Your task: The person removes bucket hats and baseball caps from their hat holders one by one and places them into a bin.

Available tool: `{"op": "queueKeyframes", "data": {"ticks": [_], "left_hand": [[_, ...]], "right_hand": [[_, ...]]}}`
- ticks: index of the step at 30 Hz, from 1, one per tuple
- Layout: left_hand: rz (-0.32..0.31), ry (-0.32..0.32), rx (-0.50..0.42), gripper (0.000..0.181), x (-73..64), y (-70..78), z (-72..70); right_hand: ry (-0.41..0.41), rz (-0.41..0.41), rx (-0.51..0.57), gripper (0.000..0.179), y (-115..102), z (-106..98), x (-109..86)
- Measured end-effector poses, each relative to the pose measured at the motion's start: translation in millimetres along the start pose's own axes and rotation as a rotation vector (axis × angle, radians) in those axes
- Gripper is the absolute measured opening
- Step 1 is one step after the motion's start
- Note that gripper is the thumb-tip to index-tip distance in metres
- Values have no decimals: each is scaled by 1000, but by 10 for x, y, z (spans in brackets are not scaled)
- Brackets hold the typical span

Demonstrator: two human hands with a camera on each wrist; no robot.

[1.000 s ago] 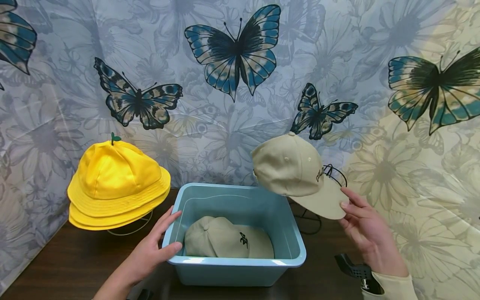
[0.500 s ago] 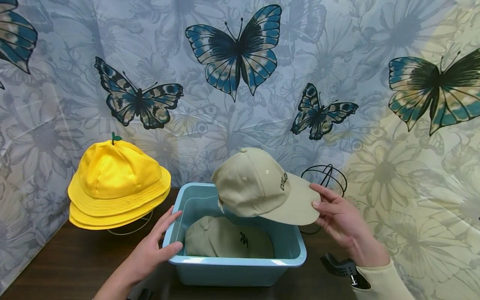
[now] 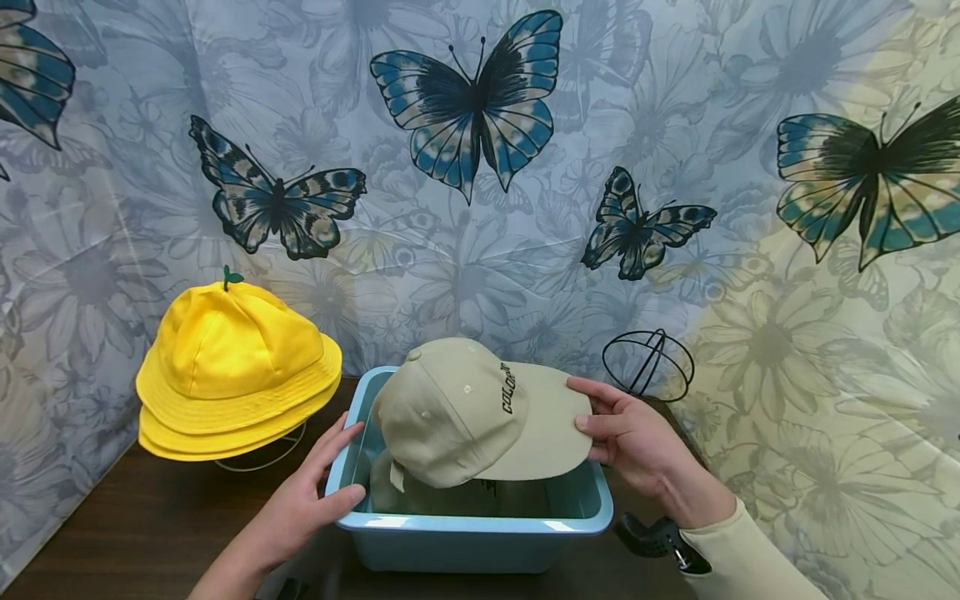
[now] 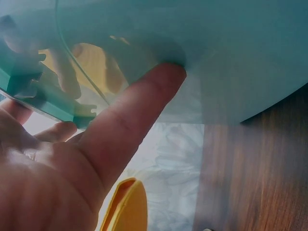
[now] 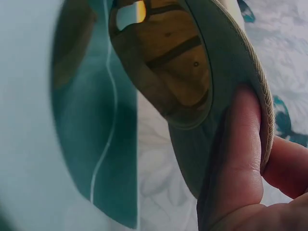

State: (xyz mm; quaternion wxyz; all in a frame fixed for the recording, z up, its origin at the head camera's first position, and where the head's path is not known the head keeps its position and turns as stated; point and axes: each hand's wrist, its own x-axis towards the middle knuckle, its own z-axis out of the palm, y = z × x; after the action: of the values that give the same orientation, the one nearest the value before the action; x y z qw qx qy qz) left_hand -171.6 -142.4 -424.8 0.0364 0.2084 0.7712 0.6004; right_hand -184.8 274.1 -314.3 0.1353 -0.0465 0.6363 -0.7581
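Note:
My right hand [image 3: 645,442] pinches the brim of a beige baseball cap [image 3: 450,408] with dark lettering on its front. This cap hangs crown up over the opening of a light blue plastic bin [image 3: 480,523]. Below it, a second beige cap [image 3: 427,500] lies in the bin, mostly covered. My left hand [image 3: 296,504] holds the bin's left rim, and in the left wrist view one straight digit [image 4: 139,103] lies along the outer wall. The right wrist view shows the held cap's inside [image 5: 178,57] and a digit under the brim.
Left of the bin, stacked yellow bucket hats [image 3: 232,367], the top one with a green sprout, sit on a wire stand [image 3: 262,462]. A bare black wire stand [image 3: 648,362] is at the back right. Dark wooden table [image 3: 97,525]; butterfly-print cloth [image 3: 465,292] behind.
My right hand has moved left and down, carrying the cap from over the black wire stand to above the bin. The left hand and the bin have stayed in place.

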Motion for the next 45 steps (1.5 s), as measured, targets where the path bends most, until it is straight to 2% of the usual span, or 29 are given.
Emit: {"op": "queueKeyframes", "data": {"ticks": [10, 19, 25, 39, 45], "left_hand": [[55, 4, -1, 66, -11, -4, 6], [30, 8, 20, 65, 3, -15, 3], [40, 8, 29, 65, 1, 4, 1], [60, 10, 25, 66, -5, -1, -1], [39, 6, 24, 66, -13, 4, 4]], "right_hand": [[-27, 56, -46, 69, 116, 115, 56], [-41, 104, -9, 67, 173, 132, 94], [-35, 120, 6, 65, 189, 123, 131], [-71, 141, -119, 65, 189, 135, 138], [-61, 136, -145, 65, 195, 139, 128]]}}
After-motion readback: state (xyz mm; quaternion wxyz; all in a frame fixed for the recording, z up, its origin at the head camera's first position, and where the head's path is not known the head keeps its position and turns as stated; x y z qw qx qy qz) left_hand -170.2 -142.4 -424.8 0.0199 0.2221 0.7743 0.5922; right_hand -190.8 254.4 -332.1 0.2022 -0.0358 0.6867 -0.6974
